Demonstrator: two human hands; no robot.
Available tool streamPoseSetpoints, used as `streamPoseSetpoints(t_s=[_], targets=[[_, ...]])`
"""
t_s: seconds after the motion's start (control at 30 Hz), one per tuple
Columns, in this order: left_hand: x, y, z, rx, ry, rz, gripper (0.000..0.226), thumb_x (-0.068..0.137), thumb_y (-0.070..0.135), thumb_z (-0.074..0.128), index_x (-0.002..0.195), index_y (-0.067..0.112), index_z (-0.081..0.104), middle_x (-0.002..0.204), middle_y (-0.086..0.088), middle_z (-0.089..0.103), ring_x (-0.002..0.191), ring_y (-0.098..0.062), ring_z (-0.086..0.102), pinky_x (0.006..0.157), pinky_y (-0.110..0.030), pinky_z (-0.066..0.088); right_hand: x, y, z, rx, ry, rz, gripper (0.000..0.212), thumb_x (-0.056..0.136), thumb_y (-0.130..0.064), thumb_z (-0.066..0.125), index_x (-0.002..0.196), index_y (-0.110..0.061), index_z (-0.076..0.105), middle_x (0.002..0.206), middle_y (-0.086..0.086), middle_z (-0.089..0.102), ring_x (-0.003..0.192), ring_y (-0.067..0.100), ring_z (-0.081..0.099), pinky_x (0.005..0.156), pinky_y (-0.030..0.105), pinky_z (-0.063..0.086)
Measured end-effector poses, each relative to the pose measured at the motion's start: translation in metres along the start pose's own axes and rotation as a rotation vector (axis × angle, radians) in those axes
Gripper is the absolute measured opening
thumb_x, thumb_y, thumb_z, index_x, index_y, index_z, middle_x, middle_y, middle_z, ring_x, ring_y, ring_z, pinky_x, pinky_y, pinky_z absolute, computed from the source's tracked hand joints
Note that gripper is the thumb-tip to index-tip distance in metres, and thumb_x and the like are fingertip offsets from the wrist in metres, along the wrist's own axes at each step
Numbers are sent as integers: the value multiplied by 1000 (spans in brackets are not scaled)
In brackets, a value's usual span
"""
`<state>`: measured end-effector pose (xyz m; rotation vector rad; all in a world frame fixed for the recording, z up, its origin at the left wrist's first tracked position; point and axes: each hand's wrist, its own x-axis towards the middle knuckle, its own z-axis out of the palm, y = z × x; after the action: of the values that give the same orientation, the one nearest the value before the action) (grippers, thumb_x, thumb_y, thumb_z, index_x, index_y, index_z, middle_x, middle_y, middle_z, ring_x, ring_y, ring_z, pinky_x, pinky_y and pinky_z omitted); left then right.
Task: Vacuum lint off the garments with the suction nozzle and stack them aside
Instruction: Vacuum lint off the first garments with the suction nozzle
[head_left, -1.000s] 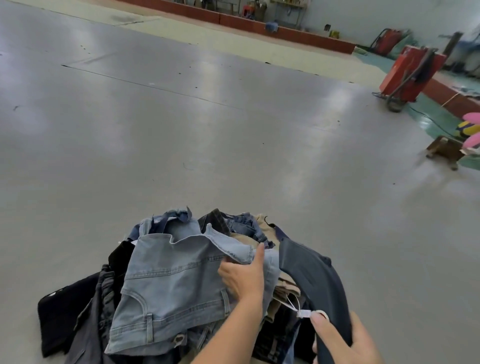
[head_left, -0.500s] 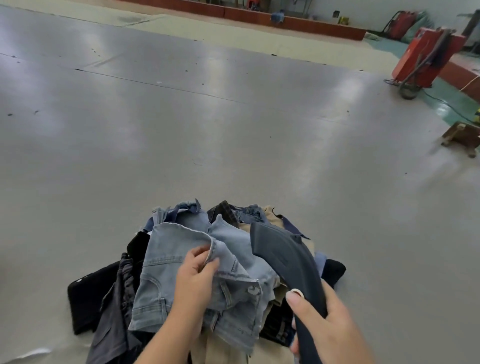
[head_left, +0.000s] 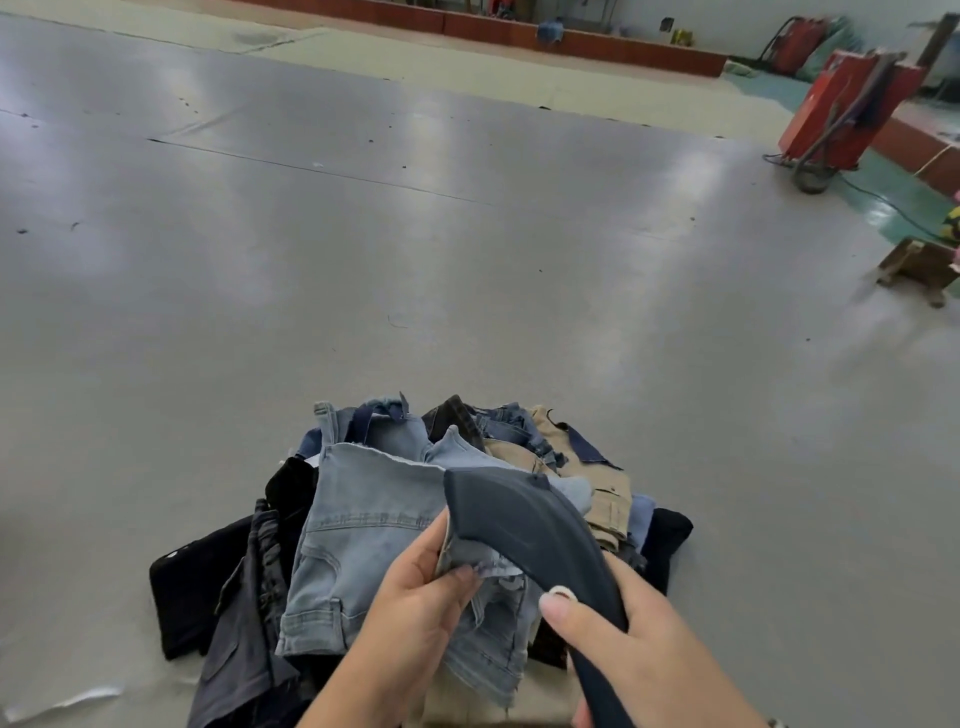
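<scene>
Now: left hand (head_left: 415, 597) pinching light denim shorts (head_left: 374, 525) atop garment pile (head_left: 608, 499), right hand (head_left: 634, 644) wrapped round suction nozzle (head_left: 519, 525) touching them. Pull fabric taut, sweep slowly, flat.

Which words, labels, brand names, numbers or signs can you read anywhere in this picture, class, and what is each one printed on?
None can be read.
Suction nozzle: plain dark surface, no print visible.
Light blue jeans: no legible label or tag.
Red machine: any markings are too small and blurred to read.
Yellow object by the far wall: too small to tell.
</scene>
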<state>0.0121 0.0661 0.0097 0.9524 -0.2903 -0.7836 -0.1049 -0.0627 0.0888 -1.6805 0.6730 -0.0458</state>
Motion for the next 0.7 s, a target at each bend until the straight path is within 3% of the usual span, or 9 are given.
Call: streamPoseSetpoints(t_s=[0.07,0.13,0.2,0.3,0.33,0.43,0.53,0.6,0.7], targets=[[-1,0,-1,20,-26,-10,63,80,-10,48,112,40,69,120,1,68,111,-12,64,82,-17,52,6,-8,-3,10,-1,-2,16,77,-48,67,80,-61,58,70,-5,69,54,15,66,54,26,51],[-1,0,-2,20,-13,-1,66,85,-13,43,111,41,70,120,2,68,111,-11,64,82,-17,52,8,-11,-6,50,11,-5,14,78,-45,67,80,-56,59,58,-2,64,46,23,62,47,28,50],[3,1,-4,6,19,14,70,89,-18,37,109,40,71,118,2,69,108,-11,65,80,-17,52,4,-9,-5,55,46,0,16,75,-50,68,79,-61,57,64,-4,67,49,19,65,48,25,50],[6,1,-2,62,-32,53,56,83,-8,48,116,32,68,121,-2,68,114,-14,62,85,-18,51,-5,4,1,2,68,-1,21,71,-58,69,88,-59,55,87,-33,65,72,-10,63,64,14,45],[7,0,-1,89,-57,51,53,82,-5,49,118,29,67,123,-4,67,116,-16,61,87,-19,50,-7,6,2,-5,51,18,21,73,-56,69,88,-57,55,87,-36,64,74,-12,62,64,11,43],[6,-5,-1,132,-69,26,55,83,-3,47,121,32,64,126,-4,65,121,-17,58,92,-20,48,-3,-2,4,28,-14,50,21,70,-58,72,87,-55,59,75,-13,69,58,10,66,55,21,49],[2,-10,-1,127,-108,4,59,85,-3,46,123,38,63,130,2,62,123,-15,56,91,-19,48,7,-13,-2,23,-12,16,23,74,-51,67,94,-44,58,61,-8,65,48,19,64,48,26,50],[2,-10,-1,82,-90,-5,61,84,-5,45,122,38,64,129,2,63,120,-14,58,89,-19,50,8,-16,-5,21,1,4,17,75,-49,65,91,-47,58,56,-7,62,45,21,62,47,27,51],[5,-5,-1,59,-25,26,58,80,-5,47,117,35,67,122,-1,67,113,-14,63,84,-18,51,-1,-6,-1,3,9,20,14,76,-53,67,83,-60,57,68,-11,68,54,13,66,53,25,50]])
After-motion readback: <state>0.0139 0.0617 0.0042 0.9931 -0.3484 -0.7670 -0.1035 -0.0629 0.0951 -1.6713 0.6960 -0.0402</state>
